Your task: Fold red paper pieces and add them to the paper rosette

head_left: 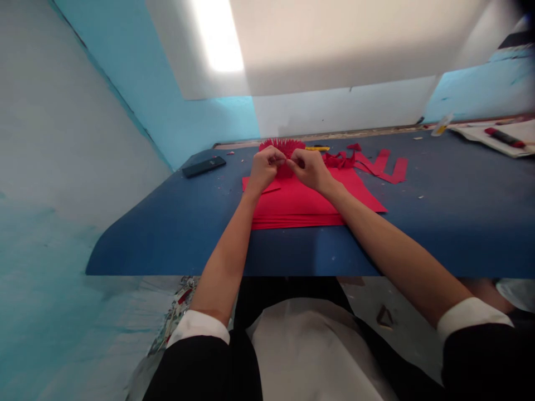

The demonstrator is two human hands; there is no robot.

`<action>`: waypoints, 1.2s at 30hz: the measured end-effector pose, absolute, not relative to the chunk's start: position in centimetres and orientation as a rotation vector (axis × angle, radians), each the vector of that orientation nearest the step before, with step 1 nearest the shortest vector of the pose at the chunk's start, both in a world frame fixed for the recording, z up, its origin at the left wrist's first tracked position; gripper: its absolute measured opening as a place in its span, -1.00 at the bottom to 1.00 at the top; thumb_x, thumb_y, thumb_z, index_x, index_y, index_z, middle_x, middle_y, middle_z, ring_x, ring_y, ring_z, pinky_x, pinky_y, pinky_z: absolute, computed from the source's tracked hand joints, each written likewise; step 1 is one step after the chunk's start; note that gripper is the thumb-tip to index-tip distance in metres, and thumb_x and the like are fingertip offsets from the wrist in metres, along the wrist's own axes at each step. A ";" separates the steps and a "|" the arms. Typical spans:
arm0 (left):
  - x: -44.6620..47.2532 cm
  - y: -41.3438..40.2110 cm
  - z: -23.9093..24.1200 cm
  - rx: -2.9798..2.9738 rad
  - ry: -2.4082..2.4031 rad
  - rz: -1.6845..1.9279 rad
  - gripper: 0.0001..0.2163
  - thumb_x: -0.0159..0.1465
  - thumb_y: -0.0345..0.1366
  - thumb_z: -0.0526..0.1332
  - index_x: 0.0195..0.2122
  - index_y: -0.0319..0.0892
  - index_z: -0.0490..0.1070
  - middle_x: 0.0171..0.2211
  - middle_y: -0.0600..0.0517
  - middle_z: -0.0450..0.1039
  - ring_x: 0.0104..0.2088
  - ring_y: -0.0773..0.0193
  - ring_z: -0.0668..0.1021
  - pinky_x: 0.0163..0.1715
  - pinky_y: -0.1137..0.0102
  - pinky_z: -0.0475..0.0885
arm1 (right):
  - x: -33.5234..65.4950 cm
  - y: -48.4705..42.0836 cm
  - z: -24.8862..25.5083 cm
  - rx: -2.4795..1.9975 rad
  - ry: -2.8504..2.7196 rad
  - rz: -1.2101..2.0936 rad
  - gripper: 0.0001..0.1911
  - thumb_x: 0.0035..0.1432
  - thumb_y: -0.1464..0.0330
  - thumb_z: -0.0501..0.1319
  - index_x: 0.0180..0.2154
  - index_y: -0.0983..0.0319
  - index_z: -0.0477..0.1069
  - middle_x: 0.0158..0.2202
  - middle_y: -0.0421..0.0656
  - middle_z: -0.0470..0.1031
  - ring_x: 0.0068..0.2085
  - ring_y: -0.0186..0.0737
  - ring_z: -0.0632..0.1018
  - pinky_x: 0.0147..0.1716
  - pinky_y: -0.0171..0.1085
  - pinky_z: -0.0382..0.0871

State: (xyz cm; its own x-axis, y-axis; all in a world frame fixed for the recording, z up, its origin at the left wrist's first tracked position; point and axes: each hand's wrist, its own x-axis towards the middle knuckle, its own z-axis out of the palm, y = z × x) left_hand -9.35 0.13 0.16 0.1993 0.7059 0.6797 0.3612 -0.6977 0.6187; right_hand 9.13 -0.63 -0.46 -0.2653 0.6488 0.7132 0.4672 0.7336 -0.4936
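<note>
My left hand (267,167) and my right hand (309,169) meet above a stack of red paper sheets (301,203). Both are closed in a pinch, thumbs and forefingers nearly touching, on a small red paper piece (285,170) that the fingers partly hide. Right behind them stands a spiky red folded-paper piece (282,146), its many points facing up and away. A smaller red paper piece (271,187) lies on the stack beneath my left hand.
On the blue tabletop (167,223) are a black phone (204,166) at left, a yellow cutter (317,148) and red paper strips (393,170) to the right. Farther right lie a small bottle (442,125), a red-and-black marker (504,137) and white papers (480,139). A wall rises behind.
</note>
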 end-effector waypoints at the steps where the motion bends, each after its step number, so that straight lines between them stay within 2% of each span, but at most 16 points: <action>1: -9.4 0.2 0.1 2.152 1.009 1.502 -0.82 0.23 -0.57 0.33 -0.42 -0.15 0.52 -0.39 0.07 0.55 -0.37 0.32 0.46 -0.28 0.29 0.37 | 9.1 -0.6 -0.5 -0.851 -1.907 0.227 -0.50 0.31 0.00 0.30 -0.48 0.13 0.19 -0.56 -0.27 0.20 -0.46 -0.29 0.20 -0.39 -0.19 0.04; 4: -9.5 0.4 0.0 2.108 1.030 1.534 -0.83 0.25 -0.57 0.33 -0.39 -0.15 0.53 -0.39 0.07 0.54 -0.38 0.33 0.47 -0.29 0.31 0.36 | 9.0 -0.7 -0.3 -0.836 -1.859 0.244 -0.51 0.27 -0.04 0.32 -0.45 0.13 0.24 -0.53 -0.25 0.28 -0.45 -0.27 0.25 -0.39 -0.20 0.11; 7: -9.7 0.6 -0.2 2.039 1.042 1.561 -0.88 0.27 -0.49 0.37 -0.36 -0.13 0.54 -0.39 0.07 0.55 -0.38 0.32 0.49 -0.30 0.31 0.37 | 9.0 -0.7 -0.1 -0.822 -1.809 0.260 -0.58 0.28 -0.01 0.32 -0.40 0.13 0.32 -0.47 -0.20 0.38 -0.39 -0.23 0.34 -0.34 -0.19 0.21; 13: -9.5 0.3 0.0 1.928 0.989 1.582 -0.93 0.26 -0.37 0.43 -0.33 -0.13 0.57 -0.32 0.01 0.65 -0.25 0.25 0.62 -0.20 0.30 0.51 | 9.0 -0.4 0.0 -0.784 -1.748 0.311 -0.70 0.26 0.10 0.33 -0.37 0.15 0.37 -0.42 -0.18 0.45 -0.36 -0.21 0.40 -0.27 -0.17 0.32; 21: -9.5 1.1 -0.2 1.792 0.960 1.621 -0.85 0.20 -0.33 0.50 -0.29 -0.13 0.54 -0.42 0.06 0.58 -0.38 0.31 0.61 -0.36 0.42 0.49 | 8.9 0.1 -0.3 -0.805 -1.648 0.373 -0.74 0.22 0.15 0.39 -0.34 0.17 0.44 -0.44 -0.21 0.43 -0.39 -0.25 0.38 -0.33 -0.20 0.31; 28: -9.7 1.8 -1.2 1.713 1.010 1.531 -0.91 0.24 -0.37 0.45 -0.33 -0.14 0.56 -0.51 0.08 0.58 -0.54 0.32 0.56 -0.48 0.40 0.48 | 9.0 0.3 -0.5 -0.794 -1.658 0.353 -0.65 0.23 0.05 0.39 -0.37 0.17 0.45 -0.47 -0.21 0.41 -0.40 -0.26 0.39 -0.37 -0.22 0.28; 36: -9.5 1.6 -1.2 1.701 1.038 1.560 -0.93 0.24 -0.41 0.43 -0.38 -0.17 0.60 -0.53 0.05 0.59 -0.54 0.30 0.60 -0.46 0.39 0.55 | 8.9 -0.2 -0.1 -0.806 -1.629 0.400 -0.60 0.21 0.04 0.41 -0.44 0.17 0.42 -0.52 -0.25 0.37 -0.46 -0.30 0.33 -0.41 -0.23 0.26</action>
